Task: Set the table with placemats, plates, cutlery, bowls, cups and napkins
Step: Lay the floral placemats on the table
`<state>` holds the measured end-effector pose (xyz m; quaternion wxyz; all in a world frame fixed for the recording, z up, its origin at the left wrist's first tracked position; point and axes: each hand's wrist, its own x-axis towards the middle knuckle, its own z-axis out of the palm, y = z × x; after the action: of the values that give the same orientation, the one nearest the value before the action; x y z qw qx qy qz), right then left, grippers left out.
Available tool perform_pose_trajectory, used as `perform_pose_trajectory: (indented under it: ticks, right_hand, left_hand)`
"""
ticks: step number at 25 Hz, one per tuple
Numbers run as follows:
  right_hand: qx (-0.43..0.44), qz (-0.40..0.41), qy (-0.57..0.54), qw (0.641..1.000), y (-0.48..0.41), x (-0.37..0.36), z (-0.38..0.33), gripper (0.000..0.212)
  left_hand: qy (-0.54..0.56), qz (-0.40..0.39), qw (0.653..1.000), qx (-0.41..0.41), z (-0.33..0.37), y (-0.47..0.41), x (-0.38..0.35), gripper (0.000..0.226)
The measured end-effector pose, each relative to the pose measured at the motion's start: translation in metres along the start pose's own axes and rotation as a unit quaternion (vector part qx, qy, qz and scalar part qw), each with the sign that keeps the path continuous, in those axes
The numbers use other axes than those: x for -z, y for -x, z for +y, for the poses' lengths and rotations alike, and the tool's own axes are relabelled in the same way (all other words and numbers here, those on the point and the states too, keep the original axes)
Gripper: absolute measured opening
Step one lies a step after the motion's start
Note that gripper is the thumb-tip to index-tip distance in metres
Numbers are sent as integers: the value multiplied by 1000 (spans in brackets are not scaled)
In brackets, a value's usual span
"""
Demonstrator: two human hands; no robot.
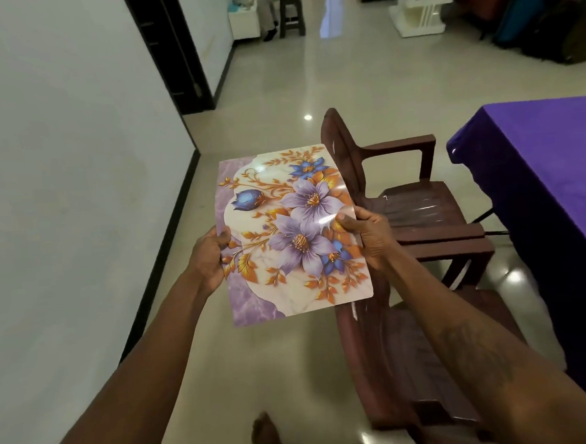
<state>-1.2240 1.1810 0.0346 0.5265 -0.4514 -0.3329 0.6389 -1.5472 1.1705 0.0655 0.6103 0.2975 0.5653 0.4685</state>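
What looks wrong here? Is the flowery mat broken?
Nothing looks broken. The floral placemat looks slightly bowed, probably because the left hand and right hand pinch its side edges in mid-air, not yet over the purple-clothed table. No tear or spill shows.

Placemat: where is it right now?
Head view, centre: the placemat is held over the floor by the left hand and right hand, left of the brown chairs and the purple table.

White wall (pixel 58 167); glossy beige tiled floor (pixel 276 85); dark doorframe (pixel 174 47); two maroon plastic chairs (pixel 421 210); purple-clothed desk (pixel 548 158).
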Motion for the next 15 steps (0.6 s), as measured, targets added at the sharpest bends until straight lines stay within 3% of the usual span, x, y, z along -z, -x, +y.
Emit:
perform_pose_trajectory:
  ticks: [4, 9, 12, 15]
  right_hand:
    - [-6, 66, -16, 998, -43, -59, 15, 43]
    - [18, 112, -16, 993, -103, -104, 9, 26]
    - [37, 134, -15, 990, -147, -115, -2, 41]
    - [48, 153, -9, 987, -203, -111, -8, 41]
  left_hand:
    - [-35, -35, 998, 24, 45, -62, 46, 31]
    - [-56, -83, 995, 27, 96, -152, 70, 32]
    - [-59, -103, 993, 29, 115, -207, 63, 32]
    - [-85, -117, 989, 26, 132, -271, 51, 31]
